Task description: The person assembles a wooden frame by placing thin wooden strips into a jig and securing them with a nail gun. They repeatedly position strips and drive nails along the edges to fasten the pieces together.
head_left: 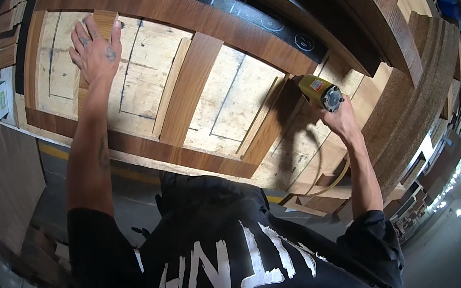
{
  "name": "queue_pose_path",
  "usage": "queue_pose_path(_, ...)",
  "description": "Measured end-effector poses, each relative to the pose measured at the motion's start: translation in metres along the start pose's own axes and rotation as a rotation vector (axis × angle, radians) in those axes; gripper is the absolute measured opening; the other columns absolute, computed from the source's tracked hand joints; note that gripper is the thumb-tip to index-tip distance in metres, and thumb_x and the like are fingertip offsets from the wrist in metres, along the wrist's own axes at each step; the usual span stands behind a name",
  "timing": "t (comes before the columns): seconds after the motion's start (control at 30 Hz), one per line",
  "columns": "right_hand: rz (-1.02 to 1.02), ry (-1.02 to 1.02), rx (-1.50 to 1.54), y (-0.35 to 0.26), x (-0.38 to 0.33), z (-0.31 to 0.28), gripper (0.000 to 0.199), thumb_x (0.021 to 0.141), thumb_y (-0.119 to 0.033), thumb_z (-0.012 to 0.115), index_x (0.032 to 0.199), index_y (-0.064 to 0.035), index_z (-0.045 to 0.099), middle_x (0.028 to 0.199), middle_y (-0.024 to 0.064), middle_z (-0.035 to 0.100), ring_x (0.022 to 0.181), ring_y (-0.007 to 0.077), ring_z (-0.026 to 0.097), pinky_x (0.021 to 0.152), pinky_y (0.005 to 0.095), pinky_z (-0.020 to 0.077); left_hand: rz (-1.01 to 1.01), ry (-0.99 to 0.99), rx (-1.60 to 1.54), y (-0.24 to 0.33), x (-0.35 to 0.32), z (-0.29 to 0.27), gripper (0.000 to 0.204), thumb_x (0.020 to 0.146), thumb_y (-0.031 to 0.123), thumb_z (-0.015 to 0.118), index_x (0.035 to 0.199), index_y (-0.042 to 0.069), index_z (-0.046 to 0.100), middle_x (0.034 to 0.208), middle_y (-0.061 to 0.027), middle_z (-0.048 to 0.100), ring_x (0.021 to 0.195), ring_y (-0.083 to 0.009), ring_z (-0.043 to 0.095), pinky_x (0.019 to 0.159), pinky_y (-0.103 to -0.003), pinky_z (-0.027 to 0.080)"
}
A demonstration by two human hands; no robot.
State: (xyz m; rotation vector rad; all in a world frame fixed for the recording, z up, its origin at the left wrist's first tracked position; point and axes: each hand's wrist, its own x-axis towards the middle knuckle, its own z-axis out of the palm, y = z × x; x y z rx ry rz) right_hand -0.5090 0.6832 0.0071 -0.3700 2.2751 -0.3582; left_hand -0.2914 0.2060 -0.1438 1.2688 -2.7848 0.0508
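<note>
A brown wooden frame (190, 90) with several crosspieces lies flat on a pale workbench (146, 49) marked with dark lines. My left hand (97, 55) rests with fingers spread over the crosspiece near the frame's left end and holds nothing. At the frame's right end, my right hand (341, 119) is wrapped round the handle of a yellow air nail gun (316, 89). The gun's nose points at the corner where the right end piece meets the far rail; the exact contact is hidden. Thin wooden strips (172, 87) lie along the crosspieces.
A yellow air hose (339, 180) hangs below the gun. Beyond the frame runs a black strip (232, 4) with white drawings. Large brown boards (369, 7) and stacked panels (418, 108) stand at the right. Small wood pieces (3, 57) and white boxes (0, 96) sit at the far left.
</note>
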Motion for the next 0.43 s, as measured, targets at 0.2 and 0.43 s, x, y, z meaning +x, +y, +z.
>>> queue_pose_path(0.2,-0.015,0.074,0.002,-0.009,-0.008,0.006,0.028,0.085,-0.020,0.072,0.102,0.0013,0.073,0.083,0.0201,0.074,0.076,0.0291,0.074,0.070,0.0412,0.0558,-0.014,0.011,-0.008,-0.002,0.002,0.003,0.082,0.100,0.067,0.039,0.157,0.010,0.029,0.162,-0.0241,0.028,0.152,-0.0401,0.020,0.118,-0.064,0.019)
queue_pose_path(0.43,-0.078,0.069,0.060,0.019,-0.115,0.066,0.057,0.088,-0.022,0.073,0.141,-0.0072,0.060,0.125,0.0188,0.071,0.112,0.0262,0.070,0.101,0.0408,0.0546,0.024,0.034,-0.035,-0.006,-0.002,0.008,0.085,0.099,0.069,0.038,0.159,0.010,0.027,0.164,-0.0234,0.026,0.152,-0.0424,0.019,0.117,-0.064,0.018)
